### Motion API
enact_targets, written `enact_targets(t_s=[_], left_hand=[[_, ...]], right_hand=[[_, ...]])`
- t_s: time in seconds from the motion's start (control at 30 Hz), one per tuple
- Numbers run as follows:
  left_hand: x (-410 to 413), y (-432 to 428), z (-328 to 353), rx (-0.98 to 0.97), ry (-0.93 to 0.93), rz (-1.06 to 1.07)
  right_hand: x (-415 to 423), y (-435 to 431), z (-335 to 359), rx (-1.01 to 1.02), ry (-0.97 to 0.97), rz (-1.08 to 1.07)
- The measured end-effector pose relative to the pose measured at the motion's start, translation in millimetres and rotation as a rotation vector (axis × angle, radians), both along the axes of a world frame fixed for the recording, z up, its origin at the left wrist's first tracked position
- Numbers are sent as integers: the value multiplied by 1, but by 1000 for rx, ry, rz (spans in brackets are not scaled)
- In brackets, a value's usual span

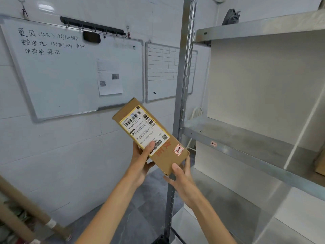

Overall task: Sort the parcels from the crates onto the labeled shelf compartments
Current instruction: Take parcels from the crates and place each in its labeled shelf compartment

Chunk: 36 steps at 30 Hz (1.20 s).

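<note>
Nearest us, our left hand and right hand gripped the lower end of a long cardboard parcel, held tilted in the air just left of the metal shelf's upright. We seemed to be reading its small handwritten sticker. Next, we judged, came matching it against the shelf-edge label beyond.

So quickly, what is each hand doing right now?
Left hand: closed on the cardboard parcel, thumb on its label.
Right hand: gripping the same parcel at its lower end.
</note>
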<state>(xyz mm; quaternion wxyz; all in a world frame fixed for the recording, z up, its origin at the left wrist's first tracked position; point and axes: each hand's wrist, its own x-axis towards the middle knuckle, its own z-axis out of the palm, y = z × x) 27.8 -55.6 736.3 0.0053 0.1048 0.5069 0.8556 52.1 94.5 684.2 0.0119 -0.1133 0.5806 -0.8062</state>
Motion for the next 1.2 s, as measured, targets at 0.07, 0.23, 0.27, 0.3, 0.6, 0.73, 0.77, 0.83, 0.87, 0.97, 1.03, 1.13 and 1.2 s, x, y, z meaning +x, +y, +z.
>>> enact_targets(t_s=[0.07, 0.23, 0.27, 0.3, 0.6, 0.73, 0.77, 0.83, 0.87, 0.97, 1.03, 1.13, 1.2], left_hand=[[2, 1, 1, -15, 10, 16], [5, 0, 3, -43, -41, 28], [2, -7, 4, -45, -63, 41], [-1, -16, 5, -42, -81, 56], [-10, -56, -8, -129, -44, -116], [1, -19, -22, 261, -117, -13], [5, -9, -26, 295, -139, -14], [12, 5, -35, 305, -147, -31], [15, 10, -41, 305, -144, -44], [19, 18, -59, 305, -168, -130], [19, 17, -70, 248, -174, -191], [16, 7, -75, -33, -118, -235], [13, -2, -70, -192, -104, -199]], right_hand=[[0, 0, 0, 10, -1, 3], [-7, 14, 8, -40, 8, -85], [-9, 21, 11, -49, 6, -97], [-10, 30, 15, -44, 7, -110], [-18, 75, 39, 23, 110, -202], [-15, 52, 31, -207, 71, -369], [-14, 46, 26, -195, 59, -383], [-17, 42, 19, -203, 41, -423], [-18, 44, 18, -226, 30, -438], [-18, 52, 21, -243, 12, -422], [-17, 61, 22, -188, 61, -403], [-13, 78, 30, -95, 89, -409], [-12, 89, 35, -40, 116, -416]])
